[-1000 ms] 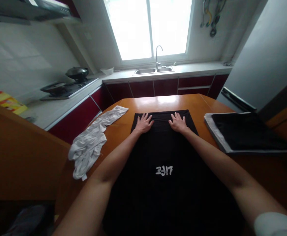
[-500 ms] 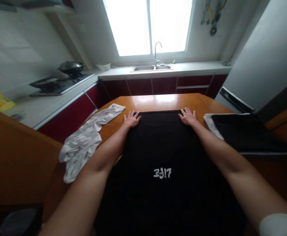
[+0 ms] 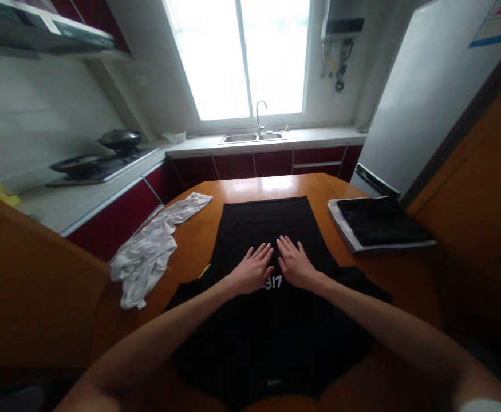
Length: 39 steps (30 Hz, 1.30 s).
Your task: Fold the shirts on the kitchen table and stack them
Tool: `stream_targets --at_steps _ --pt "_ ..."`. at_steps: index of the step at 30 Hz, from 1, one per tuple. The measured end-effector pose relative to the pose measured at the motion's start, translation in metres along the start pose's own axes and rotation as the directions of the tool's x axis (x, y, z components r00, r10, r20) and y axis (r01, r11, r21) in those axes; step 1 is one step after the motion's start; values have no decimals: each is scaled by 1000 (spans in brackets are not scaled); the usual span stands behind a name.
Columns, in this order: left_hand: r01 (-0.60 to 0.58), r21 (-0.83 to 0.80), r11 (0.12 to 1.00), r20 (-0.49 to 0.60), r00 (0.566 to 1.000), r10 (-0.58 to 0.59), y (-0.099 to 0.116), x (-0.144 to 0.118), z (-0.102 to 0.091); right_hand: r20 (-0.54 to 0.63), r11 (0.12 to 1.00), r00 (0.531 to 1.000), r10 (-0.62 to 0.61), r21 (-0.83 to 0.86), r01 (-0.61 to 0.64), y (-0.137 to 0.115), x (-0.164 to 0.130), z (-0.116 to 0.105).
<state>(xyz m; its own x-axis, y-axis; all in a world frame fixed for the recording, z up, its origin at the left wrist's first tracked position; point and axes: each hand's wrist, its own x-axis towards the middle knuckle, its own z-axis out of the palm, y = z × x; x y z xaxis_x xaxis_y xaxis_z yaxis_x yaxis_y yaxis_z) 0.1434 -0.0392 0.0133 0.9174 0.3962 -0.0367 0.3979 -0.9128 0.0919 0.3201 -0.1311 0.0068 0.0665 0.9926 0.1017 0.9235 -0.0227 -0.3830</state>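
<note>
Flat and spread, my fingers [image 3: 264, 252] press the black shirt [image 3: 271, 240]; neither my left hand [image 3: 253, 269] nor my right hand [image 3: 295, 264] grips anything. It lies smoothed on the table [image 3: 271, 185], its print half under my palms. I judge it light, soft and limp, best pinched at its edges or corners. Both arms reach forward, wrists low, hands side by side.
</note>
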Motion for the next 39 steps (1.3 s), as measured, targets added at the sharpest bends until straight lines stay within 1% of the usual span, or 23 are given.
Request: stream_targets --at_steps 2,4,7,10,14,17,19,21,23,25,27,28,29,31,32,33,34,35,39 --pt "4 -12 1000 -2 1000 -4 14 -19 9 15 1000 1000 3 -10 -3 -5 -25 9" --pt "8 -21 1000 -14 1000 -8 23 -28 13 19 1000 1000 2 -32 -1 -7 -40 11" --pt "35 -38 999 -26 999 -36 30 -33 12 4 998 1000 15 -63 -15 -9 -50 7" --pt "43 -57 997 -12 999 -44 36 -40 11 -20 997 1000 16 -81 -17 -13 -60 5" --pt "19 -54 998 -16 1000 -20 49 -53 15 -6 995 1000 -17 -98 17 -16 -77 11" --pt "34 -83 996 -1 999 -35 56 -58 14 -8 993 1000 9 -117 -10 -20 -81 14" --pt "50 -118 992 11 999 -49 56 -61 9 -3 992 1000 27 -121 -27 -25 -78 12" --pt "87 -129 988 2 996 -87 50 -68 1 -4 993 1000 23 -114 -23 -33 -72 9" --pt "153 -112 982 -4 988 -155 39 -81 -7 -12 996 1000 6 -92 -7 -44 -65 6" --pt "237 -101 966 -19 970 -240 20 -98 -13 -9 998 1000 -17 -59 17 -57 -58 5" --pt "348 -115 931 -72 931 -357 -4 -119 -17 12 999 999 -47 -22 48 -70 -51 7" --pt "416 -132 900 -121 894 -431 -16 -130 -17 25 998 998 -65 -6 65 -77 -48 9" --pt "488 -152 859 -176 842 -510 -29 -141 -17 35 996 996 -85 9 84 -83 -45 11" --pt "609 -197 768 -273 719 -640 -52 -159 -13 41 991 990 -132 30 131 -93 -40 18" --pt "648 -216 731 -306 666 -681 -61 -167 -10 39 987 987 -158 36 157 -97 -39 23" --pt "671 -232 704 -325 629 -707 -69 -173 -7 38 983 982 -183 38 181 -101 -38 27" --pt "683 -244 689 -333 608 -721 -74 -178 -3 40 979 979 -202 35 201 -103 -38 32" --pt "686 -253 682 -333 599 -728 -78 -181 0 44 976 975 -217 29 215 -104 -38 36" --pt "692 -281 665 -334 580 -743 -88 -189 8 61 974 972 -225 3 225 -102 -41 50"
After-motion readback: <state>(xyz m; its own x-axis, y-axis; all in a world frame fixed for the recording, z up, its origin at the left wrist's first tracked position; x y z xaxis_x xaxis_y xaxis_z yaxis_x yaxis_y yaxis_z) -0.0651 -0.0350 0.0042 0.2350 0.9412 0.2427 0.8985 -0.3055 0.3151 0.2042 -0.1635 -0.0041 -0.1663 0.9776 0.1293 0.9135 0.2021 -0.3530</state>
